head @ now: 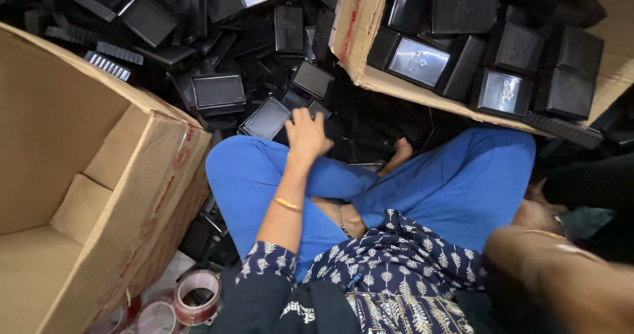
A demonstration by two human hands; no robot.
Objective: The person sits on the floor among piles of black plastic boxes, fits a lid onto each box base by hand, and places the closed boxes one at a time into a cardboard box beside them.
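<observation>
- Blurred brown right hand [538,210] sits at the picture's right edge, fingers hidden; grip cannot be told.
- Left hand [307,134] reaches over blue knee [244,169], fingers spread loosely, touching a flat black case [266,118] in the heap [218,50].
- Case glossy, rectangular, by the left carton [99,175] corner.

Flat black rectangular tray [266,118], glossy, tilted among the black heap by the knee.

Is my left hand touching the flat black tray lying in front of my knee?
Touching. The head view shows the left hand with its fingers spread on the flat black tray and the black pieces beside it.
</observation>
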